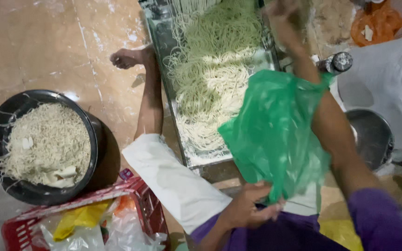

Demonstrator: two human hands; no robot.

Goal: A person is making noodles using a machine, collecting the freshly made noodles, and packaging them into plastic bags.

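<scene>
Far left of frame: black tub (pixel 99 139) heaped with pale noodles, standing on a tan, flour-streaked floor (pixel 33 42). Lower left: red crate (pixel 143 197) holding plastic wrappers.

Centre: bare leg and foot (pixel 126 58) extend toward upper centre, beside a long metal tray (pixel 161 44). Tray's long axis runs from upper centre down to centre; greenish noodles (pixel 210 69) lie along it.

Lower centre: left hand (pixel 250 207) pinches the gathered lower edge of a green plastic bag (pixel 275 135). The bag sits between both hands, overlapping the tray's near end.

Upper right of centre: right hand (pixel 282 16) is raised over the noodles, blurred; grip cannot be told. Its forearm passes through or behind the bag. Right hand is nearer the noodles.

Right: steel bowl (pixel 373 137), white cloth (pixel 396 74).
</scene>
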